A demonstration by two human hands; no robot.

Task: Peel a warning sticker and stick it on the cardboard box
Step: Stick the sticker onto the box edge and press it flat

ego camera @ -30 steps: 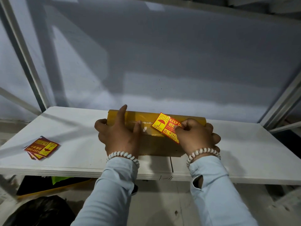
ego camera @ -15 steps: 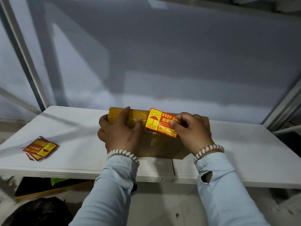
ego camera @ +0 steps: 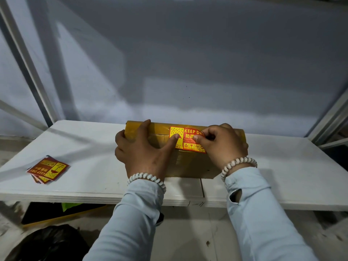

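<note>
A brown cardboard box wrapped in yellow tape lies on the white table. A red and yellow KEEP DRY warning sticker lies flat on the box's top. My left hand grips the box's left end, and its thumb presses the sticker's yellow left part. My right hand covers the sticker's right end, its fingertips pinching and pressing that end onto the box.
A small stack of the same stickers lies at the table's left front. Metal frame posts rise at the left and right. Below the table sit a black bag and a dark bin.
The sticker went from tilted and lifted in my right hand to lying level on the box top. My left thumb moved onto its left part.
</note>
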